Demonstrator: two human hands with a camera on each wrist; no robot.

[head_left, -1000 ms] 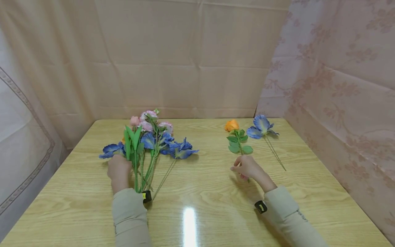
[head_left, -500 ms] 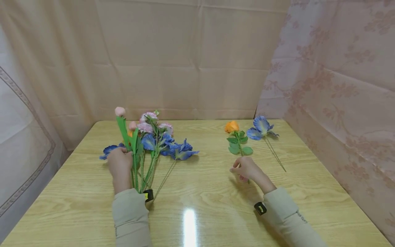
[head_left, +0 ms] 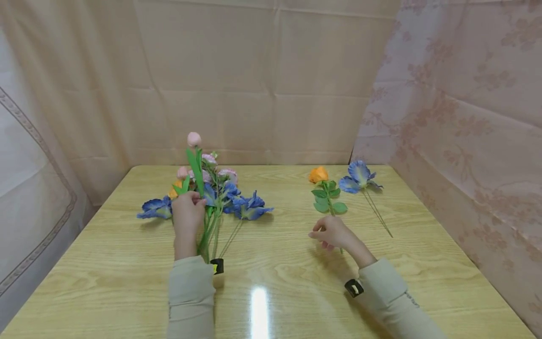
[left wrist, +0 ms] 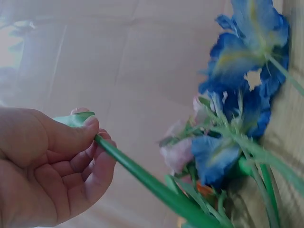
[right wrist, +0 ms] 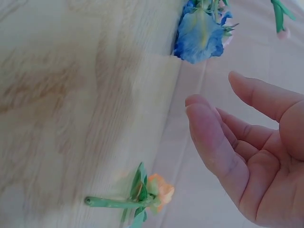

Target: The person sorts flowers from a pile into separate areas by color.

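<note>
In the head view my left hand (head_left: 187, 216) pinches the green stem of a pink tulip (head_left: 194, 139), raised with its bloom above the pile. Thumb and fingers close round that stem (left wrist: 147, 176) in the left wrist view. Behind and beside the hand lie blue irises (head_left: 250, 207), pink carnations (head_left: 228, 176), another pink tulip (head_left: 182, 173) and an orange flower (head_left: 175, 189). My right hand (head_left: 334, 233) hovers over the lower stem of an orange rose (head_left: 318, 174), fingers loosely bent. Nothing is between its thumb and fingers (right wrist: 209, 137) in the right wrist view.
A single blue iris (head_left: 359, 174) lies right of the orange rose, near the far edge of the wooden table (head_left: 275, 235). A beige curtain (head_left: 254, 84) hangs behind the table, and a patterned cloth (head_left: 466, 141) covers the right side.
My left hand has lifted the pink tulip from the left of the pile and carried it rightward in front of the other flowers. The right hand has shifted only slightly left.
</note>
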